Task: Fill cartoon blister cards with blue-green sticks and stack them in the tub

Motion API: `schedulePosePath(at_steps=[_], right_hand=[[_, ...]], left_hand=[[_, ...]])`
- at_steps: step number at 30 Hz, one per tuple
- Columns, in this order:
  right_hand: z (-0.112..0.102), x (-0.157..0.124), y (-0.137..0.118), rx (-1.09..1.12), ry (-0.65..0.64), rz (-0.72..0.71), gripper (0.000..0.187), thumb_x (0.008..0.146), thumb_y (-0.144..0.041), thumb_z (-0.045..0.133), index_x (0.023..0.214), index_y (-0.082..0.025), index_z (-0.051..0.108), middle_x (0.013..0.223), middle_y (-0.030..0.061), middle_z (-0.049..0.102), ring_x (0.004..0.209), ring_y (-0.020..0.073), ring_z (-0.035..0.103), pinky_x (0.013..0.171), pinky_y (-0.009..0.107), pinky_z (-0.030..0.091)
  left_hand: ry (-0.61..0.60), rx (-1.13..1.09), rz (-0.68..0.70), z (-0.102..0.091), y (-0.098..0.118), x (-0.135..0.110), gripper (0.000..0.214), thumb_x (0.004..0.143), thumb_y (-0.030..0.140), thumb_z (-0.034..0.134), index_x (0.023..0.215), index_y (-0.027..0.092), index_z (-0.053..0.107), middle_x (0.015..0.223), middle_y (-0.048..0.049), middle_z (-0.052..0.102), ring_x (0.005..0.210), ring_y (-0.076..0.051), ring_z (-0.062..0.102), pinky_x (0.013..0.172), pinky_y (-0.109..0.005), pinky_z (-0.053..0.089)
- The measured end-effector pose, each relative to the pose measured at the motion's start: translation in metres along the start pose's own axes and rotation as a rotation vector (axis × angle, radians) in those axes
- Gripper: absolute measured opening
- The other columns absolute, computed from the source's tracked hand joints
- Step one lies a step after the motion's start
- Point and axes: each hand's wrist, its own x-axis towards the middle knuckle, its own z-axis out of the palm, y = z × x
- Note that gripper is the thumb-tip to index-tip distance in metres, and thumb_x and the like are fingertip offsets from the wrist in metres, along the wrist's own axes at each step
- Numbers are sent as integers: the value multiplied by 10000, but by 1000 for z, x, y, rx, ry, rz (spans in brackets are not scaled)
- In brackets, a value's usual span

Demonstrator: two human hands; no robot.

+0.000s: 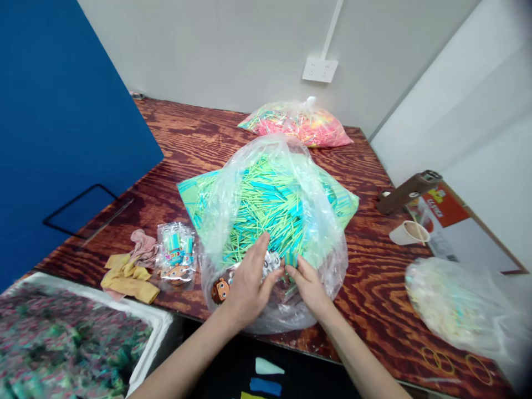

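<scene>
A large clear plastic bag (328,260) stands open in front of me, heaped with thin green and blue sticks (266,205). At its near edge, my left hand (249,282) grips a small printed plastic packet (220,290); a cartoon face shows on one side of the hand and lettering on the other. Most of that packet is hidden under the hand. Close by, my right hand (308,281) pinches a short bundle of green and blue sticks (291,259) beside the packet's lettered end.
Left lie a filled packet (177,255), yellow and pink cloths or gloves (131,277) and a white foam box (155,327). A tied bag of pink sticks (303,124) sits behind. Right are a paper cup (405,234), a brown cylinder (405,194), another bag (453,305) and rubber bands (438,360).
</scene>
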Motion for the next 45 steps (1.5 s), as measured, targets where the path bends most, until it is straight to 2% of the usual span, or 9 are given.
schedulePosePath(at_steps=[3,7,14,18,22,30,38,41,45], right_hand=[[9,-13,20,-126,37,-141,247,884,-415,561,1014,-225,651,931,53,697,938,258,635,872,387,504],[12,-19,31,-201,13,-228,323,894,-288,493,1182,-213,621,1169,95,666,1154,273,581,1037,428,428],[12,-25,25,-377,69,-160,256,917,-244,451,1098,-233,631,1018,55,683,961,241,607,873,387,476],[20,-30,31,-439,78,-305,330,962,-378,414,1204,-249,598,1162,86,645,1137,278,540,992,436,398],[22,-37,29,-423,71,-302,336,980,-419,412,1216,-269,599,1185,81,641,1113,270,554,993,422,392],[15,-44,23,-216,7,-127,215,974,-350,459,929,-229,631,912,43,646,887,221,595,833,316,438],[17,-44,27,-196,17,-124,194,967,-322,474,894,-224,625,884,32,631,861,208,595,800,296,425],[17,-44,27,-197,32,-126,209,969,-328,471,888,-219,630,852,27,621,832,202,592,775,290,427],[17,-43,28,-198,42,-126,206,968,-331,473,882,-220,624,837,25,617,826,201,588,775,289,427]], left_hand=[[-30,-3,145,16,18,-5,705,974,231,422,1557,156,32,1598,-173,240,1482,-267,216,1177,-480,288],[-221,71,244,30,17,-9,623,987,217,383,1549,150,120,1548,-156,366,1466,-259,267,1194,-525,226],[-137,9,106,15,10,-18,663,991,274,394,1558,189,62,1600,-145,249,1490,-252,192,1186,-511,248],[-230,90,165,25,19,-14,652,993,309,379,1555,149,88,1604,-148,234,1497,-273,151,1204,-542,142],[-294,85,202,29,22,-9,599,994,326,379,1534,151,187,1595,-135,269,1493,-264,170,1205,-535,126],[-67,310,-150,8,-23,-27,386,917,321,551,1275,177,551,1211,-154,602,1152,-327,527,1006,-537,389],[-130,436,-223,-4,-37,-22,442,861,336,638,1254,154,552,1061,-123,605,1029,-318,547,890,-466,431],[-136,380,-226,-3,-42,-19,240,860,310,640,1059,178,617,968,-85,606,969,-291,561,853,-432,430],[20,217,-284,1,-48,-17,92,902,220,554,819,186,572,845,-42,569,844,-222,562,750,-339,430]])
